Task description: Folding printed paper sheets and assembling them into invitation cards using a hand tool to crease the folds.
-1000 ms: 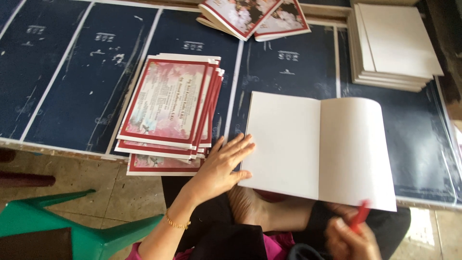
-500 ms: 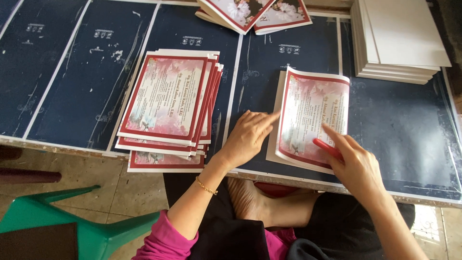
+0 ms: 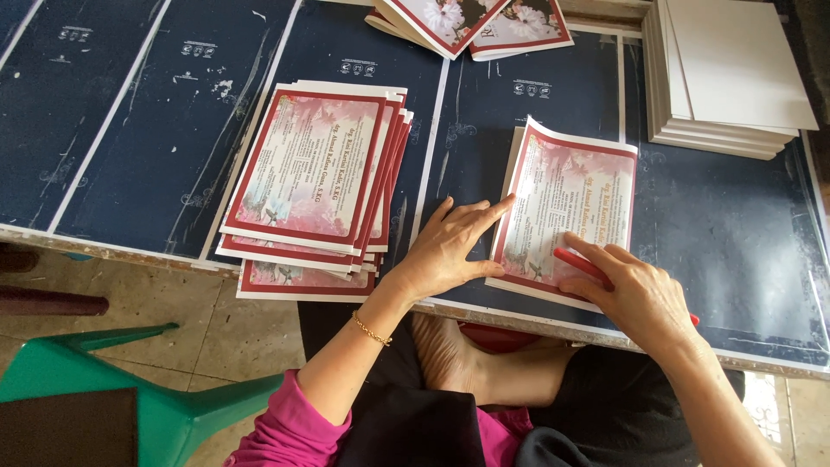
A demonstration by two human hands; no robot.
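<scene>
A folded card (image 3: 571, 203) with a red border and pink floral print lies on the dark blue work surface (image 3: 156, 130). My left hand (image 3: 450, 246) rests flat beside it, fingertips touching its left folded edge. My right hand (image 3: 635, 294) holds a red stick-like tool (image 3: 581, 262) and presses it on the card's lower part. To the left sits a fanned stack of finished red-bordered cards (image 3: 311, 186).
A pile of blank white sheets (image 3: 731, 78) stands at the back right. More printed cards with flowers (image 3: 471, 22) lie at the top edge. A green plastic chair (image 3: 173, 398) is on the tiled floor at lower left. My bare foot (image 3: 450, 355) is below the table edge.
The open white sheet was folded shut to show its printed cover. My right hand came up from my lap onto the card with the red tool; my left hand shifted to the fold.
</scene>
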